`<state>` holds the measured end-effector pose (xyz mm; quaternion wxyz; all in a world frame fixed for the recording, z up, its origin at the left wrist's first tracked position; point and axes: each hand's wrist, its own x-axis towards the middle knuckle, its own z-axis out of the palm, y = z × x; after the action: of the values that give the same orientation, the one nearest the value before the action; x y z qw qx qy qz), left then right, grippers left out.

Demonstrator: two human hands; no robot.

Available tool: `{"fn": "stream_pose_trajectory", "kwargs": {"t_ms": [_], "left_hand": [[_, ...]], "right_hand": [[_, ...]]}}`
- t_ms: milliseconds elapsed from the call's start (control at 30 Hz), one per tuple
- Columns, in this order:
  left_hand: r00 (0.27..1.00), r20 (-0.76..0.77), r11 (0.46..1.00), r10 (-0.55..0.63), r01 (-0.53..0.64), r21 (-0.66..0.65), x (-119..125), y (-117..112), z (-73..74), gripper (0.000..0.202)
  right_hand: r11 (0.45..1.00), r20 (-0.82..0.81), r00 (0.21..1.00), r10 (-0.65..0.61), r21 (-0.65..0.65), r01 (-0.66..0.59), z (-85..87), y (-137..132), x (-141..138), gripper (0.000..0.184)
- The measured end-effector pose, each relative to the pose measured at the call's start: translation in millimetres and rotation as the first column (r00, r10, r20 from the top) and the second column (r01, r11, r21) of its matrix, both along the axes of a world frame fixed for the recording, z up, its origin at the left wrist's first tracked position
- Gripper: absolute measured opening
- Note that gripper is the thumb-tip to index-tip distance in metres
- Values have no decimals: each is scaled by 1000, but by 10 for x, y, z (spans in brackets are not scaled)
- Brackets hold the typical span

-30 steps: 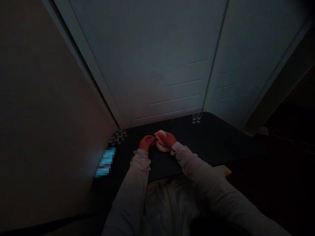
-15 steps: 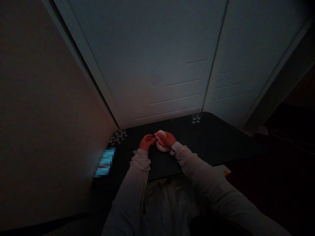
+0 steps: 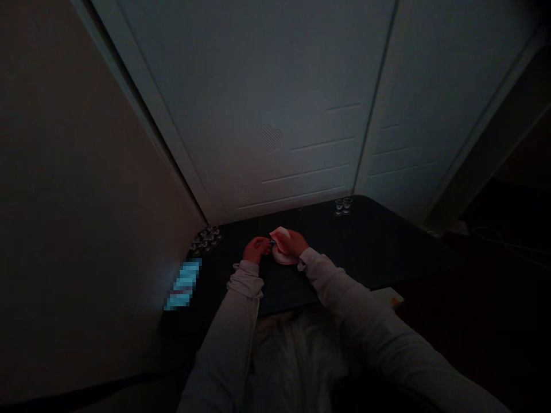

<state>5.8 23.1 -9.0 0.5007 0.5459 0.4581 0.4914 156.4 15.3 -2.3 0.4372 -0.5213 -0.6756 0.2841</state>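
Observation:
The scene is very dark. My right hand is closed round a pale pink cloth, bunched over a small round pinkish dish on the dark table. My left hand sits just left of it with fingers curled, pinching a small object at the cloth's edge that is too small and dim to name. Both arms wear light long sleeves.
A cluster of several small clear glasses stands at the table's back left corner. Two more small glasses stand at the back right. A blurred glowing screen lies at the left edge. White cabinet doors rise behind the table.
Both hands stay at the dish and cloth; only tiny shifts of the fingers show.

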Motion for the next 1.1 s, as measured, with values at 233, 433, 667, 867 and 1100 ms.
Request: {"fn": "stream_pose_trajectory", "kwargs": {"t_ms": [233, 433, 667, 867, 1100], "left_hand": [[999, 30, 999, -15, 14, 32, -5, 1, 5, 43], [1000, 13, 1000, 14, -15, 19, -10, 19, -21, 34], [1000, 20, 1000, 22, -22, -16, -20, 24, -17, 32], [999, 37, 999, 32, -31, -28, -7, 42, -31, 31], [1000, 13, 1000, 3, -3, -3, -17, 48, -47, 32]], "right_hand": [[1000, -19, 999, 31, 1, -31, -7, 7, 4, 38], [1000, -36, 999, 12, -22, -12, -29, 22, 1, 39], [1000, 8, 1000, 0, -22, 1, -100, 71, 8, 42], [1000, -15, 1000, 6, -16, -6, -76, 55, -7, 41], [999, -73, 997, 14, -35, -17, -21, 13, -6, 39]]}}
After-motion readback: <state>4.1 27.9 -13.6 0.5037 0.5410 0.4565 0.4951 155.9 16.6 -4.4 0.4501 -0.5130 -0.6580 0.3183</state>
